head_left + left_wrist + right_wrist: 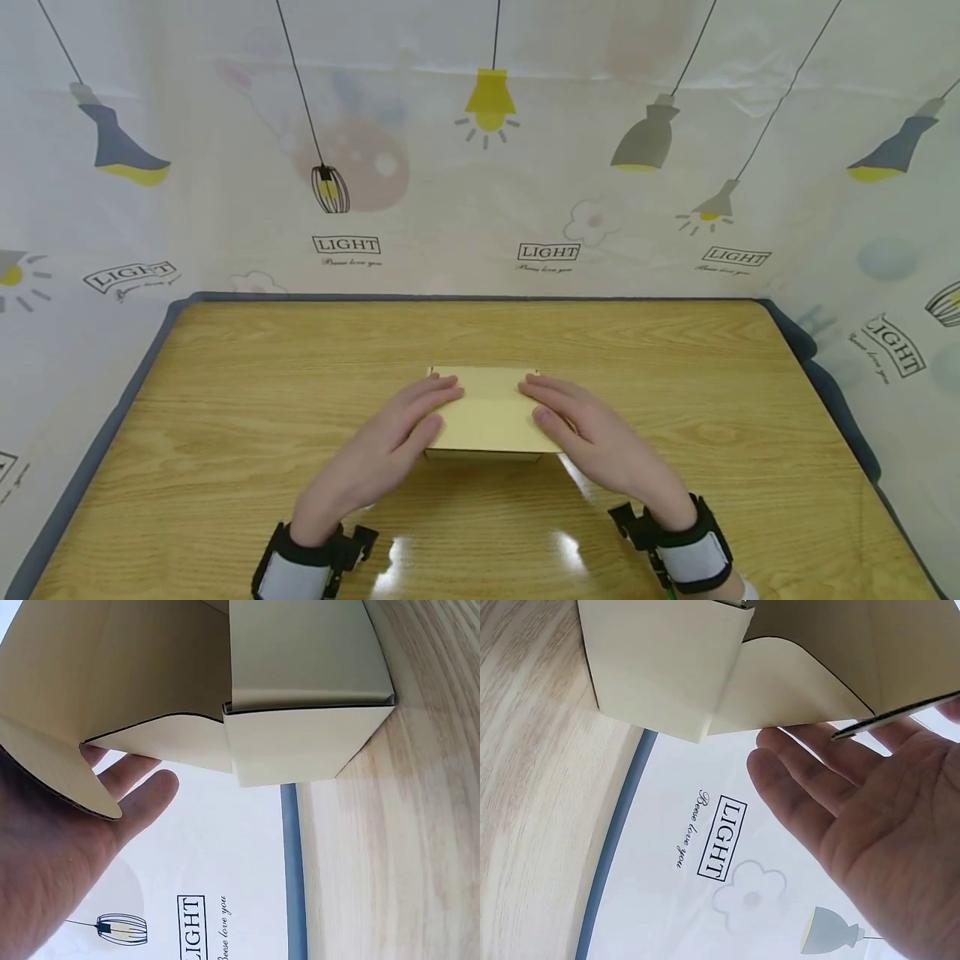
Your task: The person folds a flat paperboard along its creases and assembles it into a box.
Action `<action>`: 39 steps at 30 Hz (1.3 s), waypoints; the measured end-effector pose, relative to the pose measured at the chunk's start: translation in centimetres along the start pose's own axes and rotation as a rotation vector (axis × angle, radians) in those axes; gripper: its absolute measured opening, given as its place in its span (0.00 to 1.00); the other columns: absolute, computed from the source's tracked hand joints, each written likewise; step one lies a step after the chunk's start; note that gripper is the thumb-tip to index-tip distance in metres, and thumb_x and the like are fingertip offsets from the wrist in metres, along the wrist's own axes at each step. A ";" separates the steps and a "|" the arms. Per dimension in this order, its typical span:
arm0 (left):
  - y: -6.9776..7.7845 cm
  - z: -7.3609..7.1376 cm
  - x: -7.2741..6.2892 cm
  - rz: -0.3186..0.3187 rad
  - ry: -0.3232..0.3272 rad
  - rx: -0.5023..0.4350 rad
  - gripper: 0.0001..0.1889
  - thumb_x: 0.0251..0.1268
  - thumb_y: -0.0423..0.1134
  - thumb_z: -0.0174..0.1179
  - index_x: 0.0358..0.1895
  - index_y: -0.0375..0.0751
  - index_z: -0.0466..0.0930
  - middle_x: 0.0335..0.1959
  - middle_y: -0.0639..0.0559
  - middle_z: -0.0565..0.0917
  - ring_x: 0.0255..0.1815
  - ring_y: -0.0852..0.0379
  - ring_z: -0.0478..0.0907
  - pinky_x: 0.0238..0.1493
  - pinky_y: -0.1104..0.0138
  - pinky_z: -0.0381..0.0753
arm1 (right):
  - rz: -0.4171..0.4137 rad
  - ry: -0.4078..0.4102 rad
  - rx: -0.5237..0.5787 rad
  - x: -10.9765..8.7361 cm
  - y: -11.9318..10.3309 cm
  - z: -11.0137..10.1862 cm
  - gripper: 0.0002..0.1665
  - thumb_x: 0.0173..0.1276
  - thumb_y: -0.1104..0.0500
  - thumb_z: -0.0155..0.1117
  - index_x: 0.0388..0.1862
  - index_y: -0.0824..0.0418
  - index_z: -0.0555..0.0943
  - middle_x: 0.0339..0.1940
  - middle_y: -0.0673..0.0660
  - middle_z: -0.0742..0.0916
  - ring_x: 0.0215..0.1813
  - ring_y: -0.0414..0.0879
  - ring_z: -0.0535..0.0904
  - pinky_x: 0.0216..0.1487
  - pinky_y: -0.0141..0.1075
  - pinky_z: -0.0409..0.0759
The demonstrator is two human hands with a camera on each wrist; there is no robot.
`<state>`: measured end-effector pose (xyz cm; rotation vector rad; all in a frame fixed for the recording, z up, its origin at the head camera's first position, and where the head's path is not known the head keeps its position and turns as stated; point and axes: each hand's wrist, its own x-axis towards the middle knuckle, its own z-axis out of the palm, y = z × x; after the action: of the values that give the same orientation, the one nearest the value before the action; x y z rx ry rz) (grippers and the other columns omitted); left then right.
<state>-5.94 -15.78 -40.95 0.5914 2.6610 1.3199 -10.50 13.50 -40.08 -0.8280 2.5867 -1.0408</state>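
Note:
A pale yellow cardboard box (491, 408) sits in front of me, its lid raised above the box body (311, 742) and side flaps showing in both wrist views. My left hand (390, 437) rests along the lid's left edge, fingers extended over the top. On the opposite edge my right hand (600, 437) touches the lid the same way. From below, a rounded flap (56, 776) partly covers my left hand, and a curved side flap (787, 686) stands beside my right fingertips (769, 765). The inside bottom of the box is hidden.
The box stands on a wood-grain table (225, 375) with a grey-blue edge (480, 297). Behind it and at the sides hangs a white sheet (442, 192) printed with lamps. Each wrist wears a black strap (303, 558) with a small camera.

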 end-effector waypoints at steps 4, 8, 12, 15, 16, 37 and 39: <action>-0.1 0.3 0.1 -0.004 -0.006 0.076 0.24 0.82 0.49 0.45 0.75 0.49 0.68 0.79 0.48 0.64 0.83 0.42 0.54 0.78 0.40 0.59 | 0.013 -0.011 -0.033 0.1 0.1 0.1 0.30 0.83 0.42 0.45 0.76 0.51 0.70 0.79 0.55 0.71 0.79 0.57 0.65 0.76 0.58 0.67; -0.2 0.7 0.3 -0.027 -0.019 0.152 0.26 0.80 0.52 0.48 0.75 0.48 0.68 0.80 0.49 0.64 0.83 0.42 0.53 0.77 0.40 0.61 | 0.019 -0.023 -0.101 0.2 0.3 0.4 0.33 0.82 0.39 0.45 0.77 0.52 0.68 0.79 0.57 0.70 0.77 0.56 0.69 0.74 0.56 0.71; -0.3 1.0 0.4 -0.060 -0.034 0.176 0.28 0.80 0.55 0.48 0.76 0.49 0.67 0.81 0.50 0.61 0.84 0.44 0.51 0.77 0.41 0.62 | 0.026 -0.036 -0.136 0.3 0.6 0.7 0.35 0.81 0.37 0.46 0.78 0.52 0.67 0.80 0.57 0.69 0.77 0.57 0.69 0.73 0.56 0.72; -0.4 1.2 0.5 -0.078 -0.052 0.189 0.29 0.79 0.57 0.48 0.77 0.50 0.66 0.82 0.50 0.58 0.85 0.44 0.49 0.78 0.40 0.61 | 0.031 -0.049 -0.167 0.3 0.7 0.9 0.37 0.80 0.34 0.45 0.78 0.52 0.66 0.81 0.58 0.67 0.79 0.58 0.66 0.74 0.57 0.71; -0.5 1.2 0.5 -0.084 -0.058 0.195 0.29 0.79 0.57 0.48 0.77 0.51 0.65 0.83 0.50 0.58 0.85 0.44 0.48 0.78 0.40 0.61 | 0.029 -0.052 -0.180 0.4 0.8 1.0 0.38 0.79 0.34 0.45 0.79 0.52 0.66 0.81 0.58 0.67 0.79 0.58 0.65 0.74 0.57 0.70; -1.9 2.8 1.2 -0.093 -0.098 0.246 0.32 0.75 0.51 0.57 0.78 0.47 0.63 0.84 0.46 0.49 0.86 0.42 0.38 0.80 0.42 0.57 | -0.052 -0.018 -0.389 0.9 1.6 2.5 0.42 0.72 0.37 0.62 0.75 0.59 0.70 0.79 0.65 0.69 0.76 0.62 0.69 0.72 0.55 0.74; -2.0 3.0 1.4 -0.078 -0.088 0.276 0.32 0.75 0.50 0.58 0.78 0.47 0.64 0.84 0.45 0.50 0.86 0.41 0.39 0.80 0.43 0.57 | -0.067 0.006 -0.422 0.9 1.8 2.8 0.42 0.71 0.37 0.64 0.74 0.60 0.72 0.78 0.66 0.70 0.76 0.63 0.69 0.72 0.55 0.74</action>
<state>-6.98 -14.15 -44.27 0.5529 2.7817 0.8914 -10.84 12.46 -43.41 -1.0078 2.8451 -0.5114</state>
